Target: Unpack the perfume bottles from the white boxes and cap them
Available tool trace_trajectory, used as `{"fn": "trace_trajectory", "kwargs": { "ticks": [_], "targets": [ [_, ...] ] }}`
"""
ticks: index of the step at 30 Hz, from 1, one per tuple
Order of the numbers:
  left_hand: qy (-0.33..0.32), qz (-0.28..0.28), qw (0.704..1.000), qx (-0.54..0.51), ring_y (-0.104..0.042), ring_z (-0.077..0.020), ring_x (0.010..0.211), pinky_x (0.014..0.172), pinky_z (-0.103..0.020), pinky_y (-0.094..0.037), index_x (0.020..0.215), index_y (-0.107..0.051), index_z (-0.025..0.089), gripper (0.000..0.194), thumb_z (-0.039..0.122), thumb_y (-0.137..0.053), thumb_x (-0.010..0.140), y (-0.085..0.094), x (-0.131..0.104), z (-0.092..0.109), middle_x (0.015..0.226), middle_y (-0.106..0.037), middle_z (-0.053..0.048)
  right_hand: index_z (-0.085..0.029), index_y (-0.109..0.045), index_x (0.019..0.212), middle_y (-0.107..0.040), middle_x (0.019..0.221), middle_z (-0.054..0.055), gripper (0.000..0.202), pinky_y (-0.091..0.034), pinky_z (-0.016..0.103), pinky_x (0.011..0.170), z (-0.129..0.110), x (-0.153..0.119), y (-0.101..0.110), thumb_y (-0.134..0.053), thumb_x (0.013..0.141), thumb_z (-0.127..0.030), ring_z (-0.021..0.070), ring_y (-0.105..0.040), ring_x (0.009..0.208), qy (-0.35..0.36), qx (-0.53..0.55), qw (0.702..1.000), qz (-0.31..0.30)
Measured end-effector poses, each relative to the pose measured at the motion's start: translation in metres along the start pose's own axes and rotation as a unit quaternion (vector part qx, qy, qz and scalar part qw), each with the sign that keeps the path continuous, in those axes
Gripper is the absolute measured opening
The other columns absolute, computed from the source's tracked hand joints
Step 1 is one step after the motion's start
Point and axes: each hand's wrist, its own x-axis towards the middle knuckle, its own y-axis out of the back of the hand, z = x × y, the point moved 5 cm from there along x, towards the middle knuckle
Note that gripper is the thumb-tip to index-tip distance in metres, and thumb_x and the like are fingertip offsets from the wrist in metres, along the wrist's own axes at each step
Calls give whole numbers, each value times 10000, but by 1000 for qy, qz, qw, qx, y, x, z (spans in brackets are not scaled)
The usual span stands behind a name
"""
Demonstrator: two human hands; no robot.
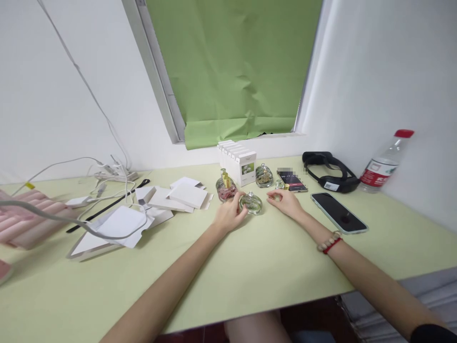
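My left hand point(230, 215) has its thumb and fingers round the side of a round glass bottle point(251, 204) with green contents, upright on the table. My right hand point(286, 202), just right of that bottle, has its fingertips drawn together; whatever they pinch is too small to tell. Small clear and gold pieces point(279, 184), perhaps bottle tops, show just beyond the right hand. Behind my left hand stands a bottle with red contents point(225, 191), with gold fittings point(226, 179) near its top. Another glass bottle point(264, 176) with brownish contents stands farther back.
A row of white boxes point(247, 170) stands behind the bottles. Flattened white boxes point(185, 195), cables and a power strip point(116, 176) lie to the left. On the right are two phones point(339, 213) point(293, 181), a black headset point(330, 171) and a red-capped water bottle point(382, 164).
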Motion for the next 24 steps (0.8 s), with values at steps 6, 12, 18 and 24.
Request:
{"fn": "trace_trajectory", "kwargs": {
  "ticks": [6, 12, 18, 24],
  "targets": [
    [3, -33, 999, -43, -553, -138, 563, 533, -226, -372, 1080, -437, 212, 337, 421, -414, 817, -3, 1, -2, 605, -563, 45, -202, -710, 802, -712, 859, 29, 146, -452, 284, 638, 0, 0, -1, -620, 691, -235, 168, -613, 702, 9, 7, 1000, -10],
    [-50, -87, 993, -55, -519, -124, 546, 536, -221, -350, 906, -518, 210, 380, 558, -407, 802, -7, 0, 4, 592, -546, 32, -189, -719, 779, -715, 805, 42, 208, -417, 260, 579, -20, -6, 14, -638, 691, -359, 157, -589, 654, 9, 133, 988, 83],
    [-85, -89, 990, -61, -495, -116, 544, 534, -220, -346, 872, -509, 197, 356, 532, -401, 817, -5, -2, 10, 618, -533, 20, -185, -721, 805, -691, 815, 44, 249, -319, 239, 462, -48, -17, 16, -645, 690, -392, 82, -393, 482, 34, 238, 965, 108],
    [-103, -100, 989, -40, -475, -111, 530, 525, -216, -335, 844, -531, 194, 347, 524, -435, 799, -6, -3, 12, 612, -516, 18, -203, -725, 797, -686, 792, 36, 202, -338, 235, 495, -62, -22, 11, -650, 697, -361, 97, -454, 554, 61, 292, 952, 71]
  ]
}}
